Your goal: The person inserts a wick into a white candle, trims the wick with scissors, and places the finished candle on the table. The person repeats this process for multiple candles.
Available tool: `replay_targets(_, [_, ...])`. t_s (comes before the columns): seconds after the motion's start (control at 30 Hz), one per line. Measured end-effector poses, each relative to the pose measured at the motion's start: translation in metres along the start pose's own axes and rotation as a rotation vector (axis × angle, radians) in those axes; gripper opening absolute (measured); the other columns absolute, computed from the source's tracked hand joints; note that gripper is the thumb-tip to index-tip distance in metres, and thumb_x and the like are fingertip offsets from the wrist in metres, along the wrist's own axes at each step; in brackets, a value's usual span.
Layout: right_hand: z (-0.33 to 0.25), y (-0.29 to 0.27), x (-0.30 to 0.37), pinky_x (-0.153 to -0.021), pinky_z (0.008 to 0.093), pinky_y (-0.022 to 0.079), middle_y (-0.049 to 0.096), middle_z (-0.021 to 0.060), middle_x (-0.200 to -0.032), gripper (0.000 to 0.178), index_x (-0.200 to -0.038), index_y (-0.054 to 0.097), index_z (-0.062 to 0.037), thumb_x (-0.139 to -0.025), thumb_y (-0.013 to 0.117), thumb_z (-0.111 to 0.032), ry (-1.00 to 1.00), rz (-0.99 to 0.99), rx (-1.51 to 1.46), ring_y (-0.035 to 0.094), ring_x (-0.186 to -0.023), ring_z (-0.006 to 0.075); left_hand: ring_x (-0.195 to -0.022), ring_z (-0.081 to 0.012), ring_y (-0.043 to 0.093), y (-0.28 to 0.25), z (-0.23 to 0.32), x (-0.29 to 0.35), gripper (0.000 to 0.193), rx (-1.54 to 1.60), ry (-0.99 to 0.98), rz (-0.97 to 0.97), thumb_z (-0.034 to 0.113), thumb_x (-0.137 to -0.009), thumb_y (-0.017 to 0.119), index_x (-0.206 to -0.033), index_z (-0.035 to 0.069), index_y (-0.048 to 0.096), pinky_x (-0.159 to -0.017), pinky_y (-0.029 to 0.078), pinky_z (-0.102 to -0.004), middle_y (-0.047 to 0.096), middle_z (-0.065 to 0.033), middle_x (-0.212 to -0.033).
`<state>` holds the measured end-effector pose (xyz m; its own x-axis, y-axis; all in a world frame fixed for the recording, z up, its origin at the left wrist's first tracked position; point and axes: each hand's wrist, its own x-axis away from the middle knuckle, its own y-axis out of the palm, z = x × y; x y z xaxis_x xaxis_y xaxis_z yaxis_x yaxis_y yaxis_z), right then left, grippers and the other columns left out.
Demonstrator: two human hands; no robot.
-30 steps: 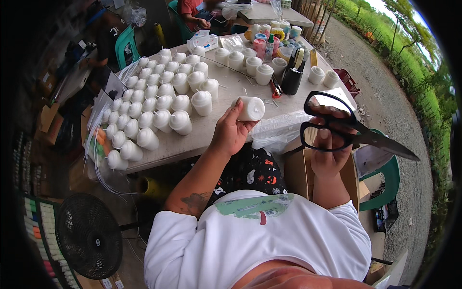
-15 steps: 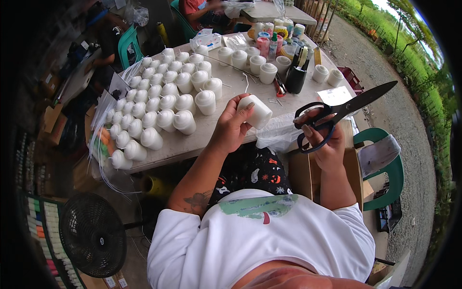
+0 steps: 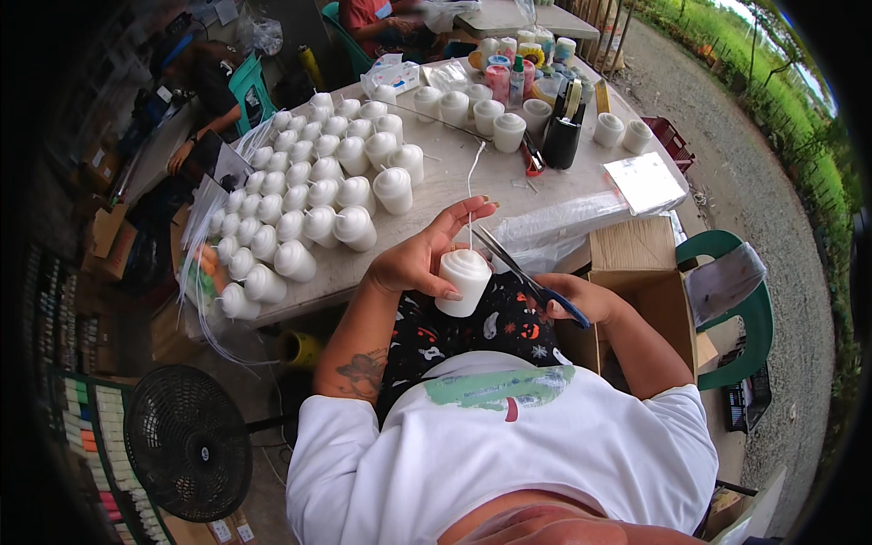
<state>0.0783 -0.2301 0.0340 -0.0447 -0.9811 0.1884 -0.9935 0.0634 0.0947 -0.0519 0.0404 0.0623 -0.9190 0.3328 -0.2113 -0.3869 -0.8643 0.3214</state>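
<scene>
A white candle (image 3: 464, 289) stands upright in my left hand (image 3: 416, 259), above my lap near the table's front edge. Thumb and fingers grip its side, and a long white wick rises from its top past my fingertips. My right hand (image 3: 581, 298) is closed around the handles of large scissors (image 3: 520, 267). The dark blades point up and left, with their tips beside the wick just above the candle. Whether the blades touch the wick I cannot tell. Many similar white candles (image 3: 322, 193) with short wicks stand in rows on the left of the table.
More white candles stand farther back on the table (image 3: 427, 213), near a black tape dispenser (image 3: 565, 127) and a red-handled cutter (image 3: 532, 154). An open cardboard box (image 3: 633, 250) is beside my right arm. A black fan (image 3: 188, 443) is at lower left. Other people sit beyond the table.
The candle has come down toward my lap and turned upright, its wick now pointing up. The scissors have swung from pointing right to pointing left, their blades now at the wick.
</scene>
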Motion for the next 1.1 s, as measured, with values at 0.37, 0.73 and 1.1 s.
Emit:
replay_targets(0.37, [-0.006, 0.007, -0.017, -0.061, 0.0227, 0.046, 0.055, -0.0016, -0.079, 0.038, -0.096, 0.058, -0.0028, -0.086, 0.070, -0.038, -0.034, 0.131, -0.047, 0.054, -0.068, 0.0082, -0.110, -0.0279, 0.057, 0.004, -0.001, 0.008, 0.120, -0.115, 0.023, 0.077, 0.000, -0.054, 0.080, -0.150, 0.009, 0.009, -0.094, 0.045, -0.0376, 0.019, -0.0131, -0.153])
replay_targets(0.73, [-0.016, -0.090, 0.024, -0.080, 0.0417, 0.048, 0.063, 0.0181, -0.103, 0.027, -0.104, 0.059, -0.0015, -0.084, 0.068, -0.018, 0.078, 1.031, 1.089, 0.060, -0.094, 0.0366, -0.129, -0.0277, 0.043, -0.019, -0.041, 0.032, 0.091, -1.869, 0.252, 0.930, 0.026, -0.075, 0.076, -0.147, 0.007, 0.023, -0.107, 0.025, -0.0488, 0.035, -0.0129, -0.148])
replay_targets(1.1, [-0.008, -0.139, 0.004, -0.098, 0.0438, 0.033, 0.063, 0.0058, -0.116, 0.031, -0.115, 0.063, -0.0115, -0.084, 0.061, -0.011, 0.151, 1.137, 1.474, 0.053, -0.115, 0.0260, -0.140, -0.0222, 0.030, -0.046, -0.040, 0.018, 0.071, -2.249, -0.248, 1.142, 0.023, -0.085, 0.064, -0.147, 0.013, 0.030, -0.109, 0.004, -0.0626, 0.039, -0.0012, -0.148])
